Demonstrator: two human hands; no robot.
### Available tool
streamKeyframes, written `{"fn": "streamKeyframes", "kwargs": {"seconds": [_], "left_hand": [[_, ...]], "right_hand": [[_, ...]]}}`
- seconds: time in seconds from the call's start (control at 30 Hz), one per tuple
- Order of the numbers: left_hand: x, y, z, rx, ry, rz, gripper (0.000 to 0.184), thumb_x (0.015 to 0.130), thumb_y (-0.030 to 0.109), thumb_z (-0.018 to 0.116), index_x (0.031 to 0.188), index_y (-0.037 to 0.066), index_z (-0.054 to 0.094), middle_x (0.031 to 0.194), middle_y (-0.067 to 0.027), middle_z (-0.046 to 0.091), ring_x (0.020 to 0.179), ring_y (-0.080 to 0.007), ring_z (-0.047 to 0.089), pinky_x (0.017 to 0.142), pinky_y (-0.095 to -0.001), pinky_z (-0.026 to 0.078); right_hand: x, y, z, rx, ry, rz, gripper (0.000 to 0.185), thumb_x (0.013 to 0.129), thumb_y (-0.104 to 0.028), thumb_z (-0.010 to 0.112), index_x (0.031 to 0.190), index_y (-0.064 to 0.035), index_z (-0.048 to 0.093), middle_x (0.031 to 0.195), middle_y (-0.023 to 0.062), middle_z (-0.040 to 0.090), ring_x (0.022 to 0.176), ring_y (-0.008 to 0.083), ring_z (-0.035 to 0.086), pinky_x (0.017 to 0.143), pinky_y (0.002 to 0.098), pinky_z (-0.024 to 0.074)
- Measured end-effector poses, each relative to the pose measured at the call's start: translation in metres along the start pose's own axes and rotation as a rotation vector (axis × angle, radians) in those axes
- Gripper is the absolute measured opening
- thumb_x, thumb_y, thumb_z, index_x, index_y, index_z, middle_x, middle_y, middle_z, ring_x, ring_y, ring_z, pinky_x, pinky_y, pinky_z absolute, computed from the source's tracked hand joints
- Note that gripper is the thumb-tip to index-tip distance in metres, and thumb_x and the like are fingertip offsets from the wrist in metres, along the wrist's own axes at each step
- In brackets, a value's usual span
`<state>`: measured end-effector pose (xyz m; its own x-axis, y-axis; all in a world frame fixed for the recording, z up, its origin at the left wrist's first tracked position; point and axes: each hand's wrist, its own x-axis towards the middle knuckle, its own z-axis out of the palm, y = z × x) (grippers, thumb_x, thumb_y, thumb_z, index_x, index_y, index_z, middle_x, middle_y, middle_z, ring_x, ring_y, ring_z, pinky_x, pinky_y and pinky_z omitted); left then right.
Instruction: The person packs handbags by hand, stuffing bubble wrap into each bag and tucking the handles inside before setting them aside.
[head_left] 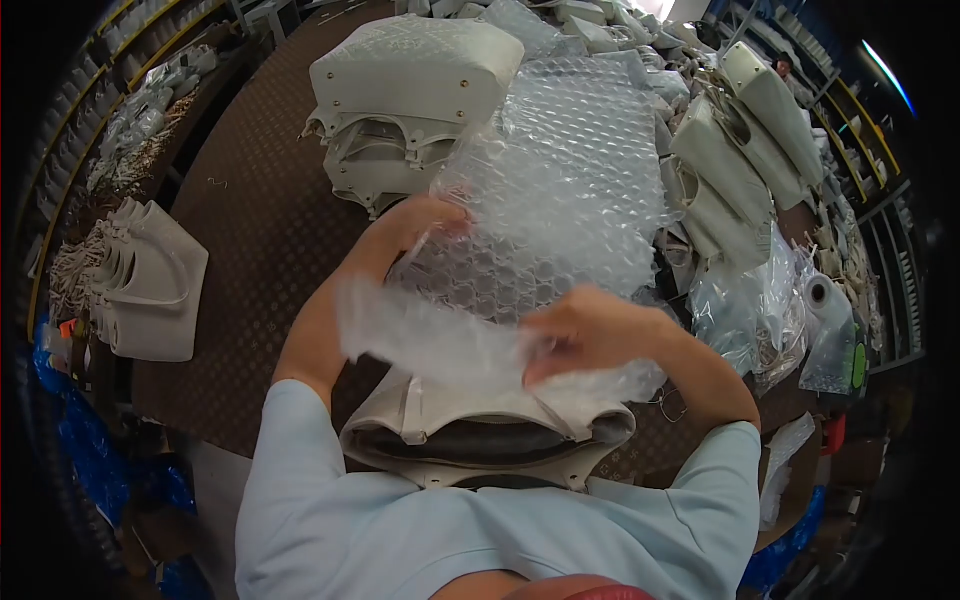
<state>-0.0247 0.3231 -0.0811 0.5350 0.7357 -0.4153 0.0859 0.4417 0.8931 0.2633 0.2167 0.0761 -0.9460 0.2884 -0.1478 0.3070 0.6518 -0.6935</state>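
A large sheet of clear bubble wrap (580, 150) stretches across the table in front of me. My left hand (438, 215) is closed at its left edge, the fingertips partly covered by the plastic. Nearer to me, my right hand (600, 335) pinches a smaller piece of bubble wrap (430, 335), which is smeared by motion and reaches out to the left. Below both hands a cream handbag (500, 465) stands open at the table's near edge, close against my body. Its straps lie toward the bubble wrap, and its inside looks dark.
Cream handbags (415, 75) are stacked at the back left, and more handbags (725, 180) lean at the right. Another handbag group (155, 285) sits on the left. Clear plastic bags (730, 310) and a roll (818, 292) lie at right. The tabletop (240, 230) is brown and patterned.
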Motion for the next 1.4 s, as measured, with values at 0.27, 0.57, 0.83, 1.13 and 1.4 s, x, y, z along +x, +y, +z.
{"fn": "streamKeyframes", "kwargs": {"seconds": [0.27, 0.57, 0.83, 1.13, 1.4], "left_hand": [[-0.068, 0.033, 0.046, 0.061, -0.033, 0.379, 0.041, 0.092, 0.025, 0.053, 0.126, 0.003, 0.047, 0.111, -0.0052, 0.058, 0.091, -0.0104, 0.057, 0.080, -0.0253, 0.048], [-0.105, 0.062, 0.095, 0.446, 0.433, 0.516, 0.046, 0.082, 0.019, 0.068, 0.121, 0.002, 0.050, 0.105, -0.0086, 0.059, 0.093, -0.0134, 0.056, 0.080, -0.0281, 0.046], [-0.246, 0.035, 0.139, 0.055, 0.160, 0.535, 0.022, 0.083, 0.021, 0.066, 0.096, 0.004, 0.065, 0.080, -0.0053, 0.066, 0.069, -0.0106, 0.061, 0.063, -0.0238, 0.047], [-0.273, -0.050, 0.202, 1.256, 0.072, 0.343, 0.057, 0.069, 0.031, 0.075, 0.118, 0.009, 0.056, 0.119, -0.0158, 0.056, 0.113, -0.0303, 0.052, 0.095, -0.0357, 0.041], [-0.246, -0.090, 0.195, 1.237, 0.385, 0.465, 0.061, 0.068, 0.027, 0.073, 0.124, 0.015, 0.052, 0.108, -0.0119, 0.062, 0.098, -0.0284, 0.061, 0.079, -0.0364, 0.051]], "right_hand": [[-0.003, 0.141, -0.036, 0.154, 0.700, 0.274, 0.036, 0.077, -0.031, 0.073, 0.098, -0.0056, 0.059, 0.119, 0.0159, 0.054, 0.106, 0.0291, 0.055, 0.085, 0.0355, 0.0452], [0.016, 0.053, -0.030, -0.177, 0.711, 0.191, 0.059, 0.071, -0.034, 0.077, 0.117, -0.0051, 0.054, 0.107, 0.0159, 0.060, 0.090, 0.0222, 0.058, 0.078, 0.0344, 0.0463], [-0.068, -0.067, -0.026, -0.679, 1.098, 0.107, 0.034, 0.079, -0.020, 0.072, 0.104, -0.0019, 0.059, 0.086, 0.0133, 0.063, 0.074, 0.0155, 0.061, 0.064, 0.0299, 0.0503], [-0.059, -0.120, 0.047, -0.543, 0.545, 0.218, 0.048, 0.064, 0.000, 0.071, 0.109, -0.0020, 0.057, 0.086, 0.0129, 0.060, 0.068, 0.0257, 0.060, 0.060, 0.0295, 0.0464], [-0.090, -0.101, 0.035, -0.616, 0.971, 0.278, 0.043, 0.070, -0.005, 0.074, 0.109, -0.0019, 0.057, 0.094, 0.0138, 0.064, 0.077, 0.0248, 0.065, 0.068, 0.0290, 0.0511]]}}
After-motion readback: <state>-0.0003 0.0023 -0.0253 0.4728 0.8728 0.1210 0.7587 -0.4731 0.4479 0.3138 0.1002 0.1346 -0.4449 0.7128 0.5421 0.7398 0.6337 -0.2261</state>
